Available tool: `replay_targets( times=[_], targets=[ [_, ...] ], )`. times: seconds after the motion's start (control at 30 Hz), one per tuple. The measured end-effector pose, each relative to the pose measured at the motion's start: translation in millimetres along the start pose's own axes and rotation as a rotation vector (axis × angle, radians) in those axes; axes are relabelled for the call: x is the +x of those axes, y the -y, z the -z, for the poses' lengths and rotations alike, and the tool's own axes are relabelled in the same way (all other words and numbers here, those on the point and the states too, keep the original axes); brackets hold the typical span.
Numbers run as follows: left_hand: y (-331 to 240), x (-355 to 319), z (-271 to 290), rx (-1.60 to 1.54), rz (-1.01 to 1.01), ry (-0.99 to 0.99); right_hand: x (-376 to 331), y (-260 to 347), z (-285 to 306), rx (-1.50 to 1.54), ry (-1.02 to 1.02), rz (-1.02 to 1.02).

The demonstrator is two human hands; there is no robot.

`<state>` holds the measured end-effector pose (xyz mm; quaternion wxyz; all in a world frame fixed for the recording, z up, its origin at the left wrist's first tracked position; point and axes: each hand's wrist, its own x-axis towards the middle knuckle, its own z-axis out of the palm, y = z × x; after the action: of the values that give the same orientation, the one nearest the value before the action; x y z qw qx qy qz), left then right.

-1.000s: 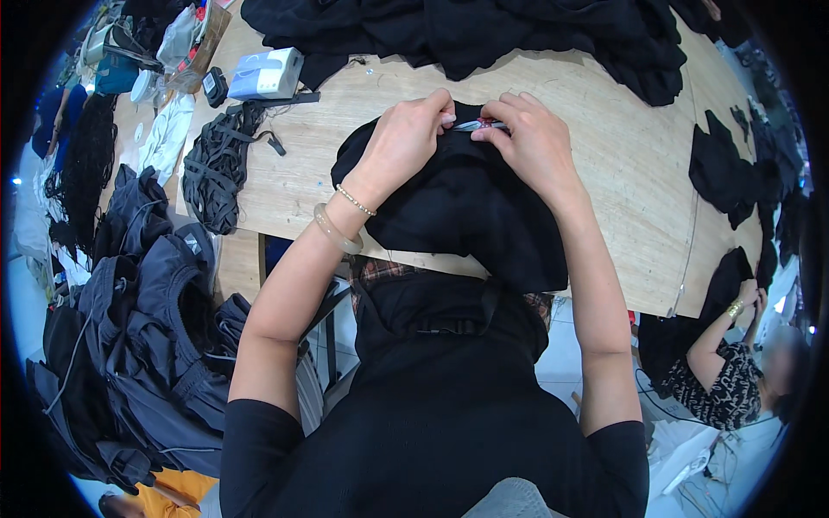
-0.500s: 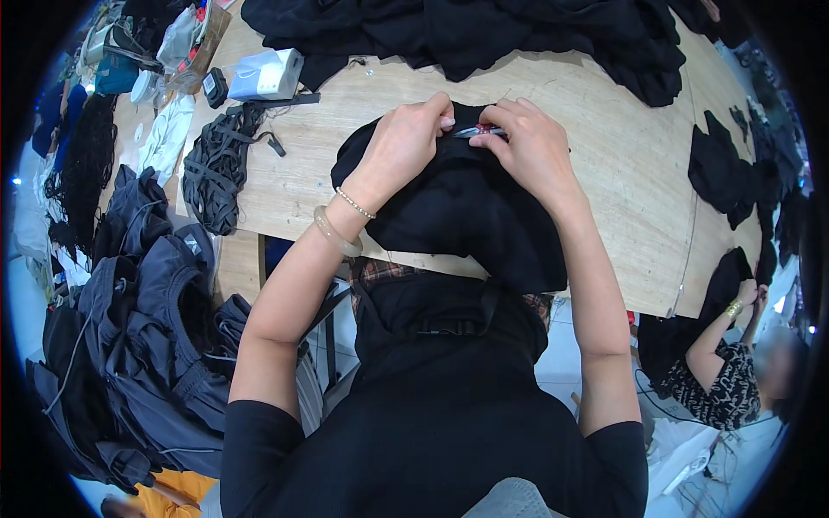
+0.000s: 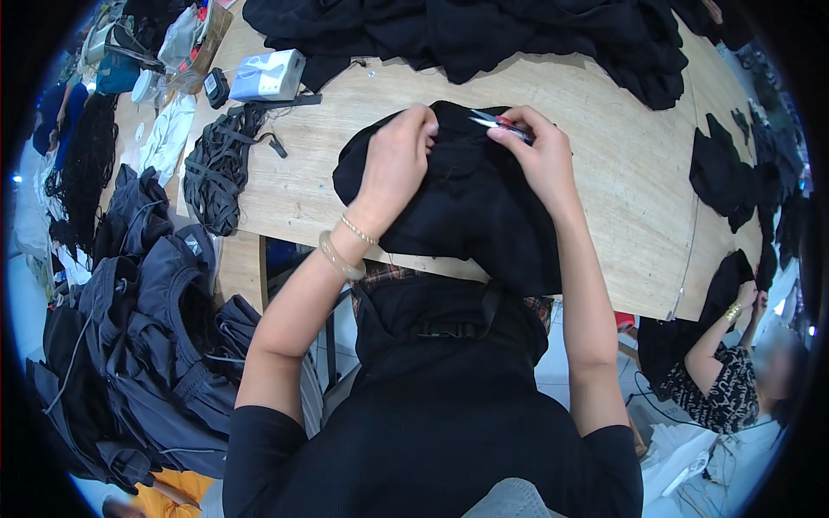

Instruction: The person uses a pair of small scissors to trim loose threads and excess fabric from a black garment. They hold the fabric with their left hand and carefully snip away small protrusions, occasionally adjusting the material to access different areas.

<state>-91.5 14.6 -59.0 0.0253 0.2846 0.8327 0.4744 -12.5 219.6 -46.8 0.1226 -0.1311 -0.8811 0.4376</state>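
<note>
A black garment (image 3: 479, 207) lies bunched at the table's front edge, part of it hanging toward my lap. My right hand (image 3: 540, 151) grips a pair of thread snips (image 3: 509, 126) with red on the handle. The metal blades point left, just above the far part of the garment. Over the cloth's left side, my left hand (image 3: 401, 151) is closed with its fingers curled in a pinch. Whatever sits between those fingertips is hidden. A gap separates the snips from my left hand.
Black cloth (image 3: 484, 39) is heaped along the table's far side. To the left lie a tangle of dark straps (image 3: 216, 168) and a tissue pack (image 3: 268, 76). Dark grey garments (image 3: 147, 328) pile up at lower left. Another person (image 3: 721, 371) works at the right.
My hands have drawn apart: the left moved slightly left and nearer me. The snips came away from the left fingertips, and their blades now show above the cloth.
</note>
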Motion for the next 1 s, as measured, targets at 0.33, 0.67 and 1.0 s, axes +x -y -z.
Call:
replay_targets(
  times=[0.33, 0.67, 1.0],
  targets=[
    [-4.5, -23.9, -22.7, 0.252, -0.150, 0.034, -18.1, -30.5, -21.4, 0.503, 0.009, -0.194],
    [-5.9, -7.0, -6.4, 0.324, -0.201, 0.097, -19.8, -6.1, -8.7, 0.062, -0.030, 0.049],
    [-8.7, 3.7, -1.1, 0.245, -0.099, 0.121, -16.5, 9.9, -4.8, -0.369, -0.009, 0.320]
  ],
)
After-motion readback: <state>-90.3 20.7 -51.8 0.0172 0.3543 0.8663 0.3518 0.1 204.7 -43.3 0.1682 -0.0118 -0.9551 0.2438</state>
